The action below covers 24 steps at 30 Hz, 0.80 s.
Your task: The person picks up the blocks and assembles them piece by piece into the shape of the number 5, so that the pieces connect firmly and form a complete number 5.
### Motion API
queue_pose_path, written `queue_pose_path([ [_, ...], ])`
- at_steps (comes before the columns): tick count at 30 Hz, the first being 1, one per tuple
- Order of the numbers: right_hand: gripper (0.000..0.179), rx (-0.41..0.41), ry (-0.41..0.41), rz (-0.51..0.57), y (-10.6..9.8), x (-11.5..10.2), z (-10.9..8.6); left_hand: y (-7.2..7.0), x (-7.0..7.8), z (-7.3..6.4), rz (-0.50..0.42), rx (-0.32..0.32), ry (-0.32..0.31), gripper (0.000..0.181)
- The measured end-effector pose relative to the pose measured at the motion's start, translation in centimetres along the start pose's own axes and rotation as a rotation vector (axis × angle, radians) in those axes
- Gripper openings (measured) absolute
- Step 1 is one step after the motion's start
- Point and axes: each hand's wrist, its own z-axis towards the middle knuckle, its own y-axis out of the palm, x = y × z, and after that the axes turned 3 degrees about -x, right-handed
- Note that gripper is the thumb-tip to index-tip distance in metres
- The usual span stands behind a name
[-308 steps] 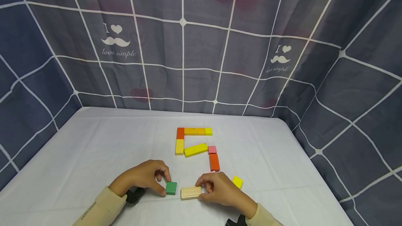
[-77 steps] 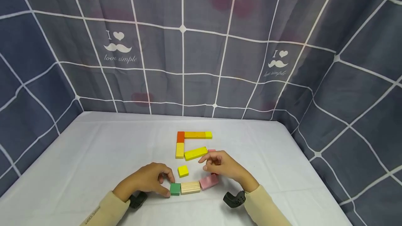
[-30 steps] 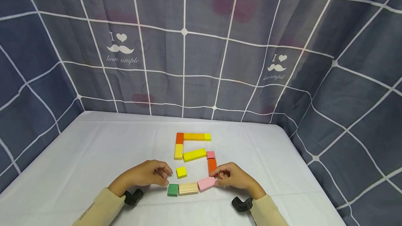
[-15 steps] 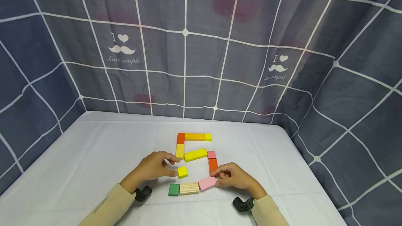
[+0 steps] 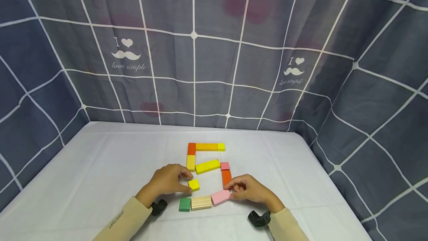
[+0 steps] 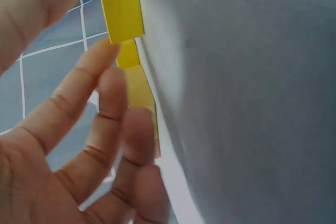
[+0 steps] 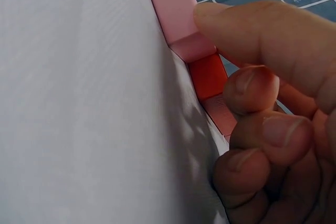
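In the head view, my left hand (image 5: 168,179) has its thumb and index finger at the left corners of a small yellow block (image 5: 194,185), pinching it on the table. The left wrist view shows that yellow block (image 6: 122,9) between the thumb and index fingertip. My right hand (image 5: 249,189) holds the right end of a pink block (image 5: 220,197) with thumb and index finger. Its other fingers curl in. That pink block meets an orange-red block (image 5: 226,179) above and a ridged plain wood block (image 5: 201,203) on its left. A green block (image 5: 185,204) ends the row.
Further back lie a long yellow block (image 5: 208,166), a small pink block (image 5: 225,166), a pale yellow block (image 5: 190,163), a red-orange block (image 5: 191,148), an orange-yellow block (image 5: 206,147) and a small bright yellow one (image 5: 221,147). A gridded curtain (image 5: 214,58) surrounds the white table (image 5: 117,159).
The small yellow block, first right of the row, came inside the figure. The ridged block joined the green and pink ones. My left hand left the green block and closed on the yellow one.
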Motion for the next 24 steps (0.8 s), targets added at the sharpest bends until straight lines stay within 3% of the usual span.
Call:
queue_pose_path([
  [10,0.027,-0.003,-0.016,0.004,0.0,0.1,0.1,0.4,0.0,0.1,0.029,0.004,0.005,0.032],
  [14,0.028,-0.003,-0.006,0.0,0.0,0.0,0.1,0.2,-0.1,0.1,0.026,-0.005,-0.028,0.03],
  [24,0.028,0.004,0.015,-0.002,0.0,-0.2,0.0,-1.4,-1.9,-0.5,-0.012,-0.043,-0.07,0.029],
])
